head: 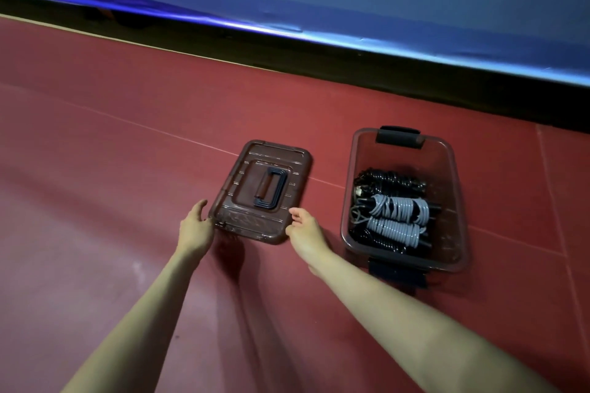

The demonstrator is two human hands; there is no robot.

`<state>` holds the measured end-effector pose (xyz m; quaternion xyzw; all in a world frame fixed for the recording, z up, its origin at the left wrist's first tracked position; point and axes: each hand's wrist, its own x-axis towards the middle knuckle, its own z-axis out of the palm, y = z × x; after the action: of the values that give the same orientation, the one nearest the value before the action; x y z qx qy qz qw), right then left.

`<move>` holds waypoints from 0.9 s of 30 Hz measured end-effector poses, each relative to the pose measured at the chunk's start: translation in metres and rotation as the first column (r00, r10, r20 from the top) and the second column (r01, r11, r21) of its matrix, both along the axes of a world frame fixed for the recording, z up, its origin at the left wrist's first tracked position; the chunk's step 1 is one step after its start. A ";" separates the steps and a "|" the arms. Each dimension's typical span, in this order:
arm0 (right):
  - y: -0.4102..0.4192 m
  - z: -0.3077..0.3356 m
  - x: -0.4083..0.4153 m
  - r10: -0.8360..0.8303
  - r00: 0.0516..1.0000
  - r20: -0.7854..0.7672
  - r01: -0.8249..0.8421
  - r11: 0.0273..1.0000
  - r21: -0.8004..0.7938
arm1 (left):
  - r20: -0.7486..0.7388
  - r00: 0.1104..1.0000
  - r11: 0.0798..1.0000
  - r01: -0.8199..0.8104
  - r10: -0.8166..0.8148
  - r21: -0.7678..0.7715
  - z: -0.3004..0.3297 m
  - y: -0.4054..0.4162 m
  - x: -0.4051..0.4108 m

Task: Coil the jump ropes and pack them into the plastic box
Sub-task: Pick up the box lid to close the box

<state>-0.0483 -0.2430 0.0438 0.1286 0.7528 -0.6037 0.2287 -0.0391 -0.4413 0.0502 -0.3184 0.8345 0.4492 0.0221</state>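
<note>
On red floor: lid (260,191), at 9 o'clock of plastic box (453,201).
Left hand (195,226) and right hand (303,226), fingers loosely open, flank lid's near corners; coiled jump ropes (394,212) fill box.

Left hand (194,226) and right hand (305,226) reach forward, fingers loosely curled.

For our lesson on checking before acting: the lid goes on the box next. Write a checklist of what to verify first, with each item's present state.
1. Ropes coiled inside the plastic box: grey jump ropes and black jump ropes ok.
2. No rope over the rim: ok.
3. Lid free on the floor: ok.
4. Left hand and right hand at the lid's near corners: ok.
5. Firm grip: cannot tell.
6. Far latch clear of the opening: cannot tell.
</note>
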 end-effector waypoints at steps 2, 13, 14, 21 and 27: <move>-0.004 -0.009 -0.001 0.044 0.998 0.050 -0.043 0.999 -0.012 | 0.108 0.994 0.998 0.019 -0.024 0.053 -0.008 -0.011 0.000; -0.014 -0.030 0.000 -0.045 0.986 0.163 0.058 0.995 -0.078 | 0.152 0.988 0.969 -0.031 -0.007 0.247 -0.030 -0.025 0.001; -0.016 -0.031 -0.001 -0.096 0.980 0.175 0.115 0.988 -0.101 | 0.181 0.983 0.970 -0.039 -0.005 0.240 -0.039 -0.032 0.001; -0.026 -0.034 0.004 -0.159 0.959 0.233 0.187 0.977 -0.105 | 0.144 0.986 0.980 -0.111 0.088 0.167 -0.046 -0.024 0.012; -0.022 0.000 0.012 0.026 0.997 0.078 -0.017 0.993 -0.115 | -0.011 0.936 0.830 -0.305 0.351 0.467 -0.024 -0.028 0.025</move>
<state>-0.0364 -0.2645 0.0442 0.1309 0.7089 -0.6375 0.2718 -0.0140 -0.4693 0.0265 -0.4207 0.6375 0.6451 -0.0209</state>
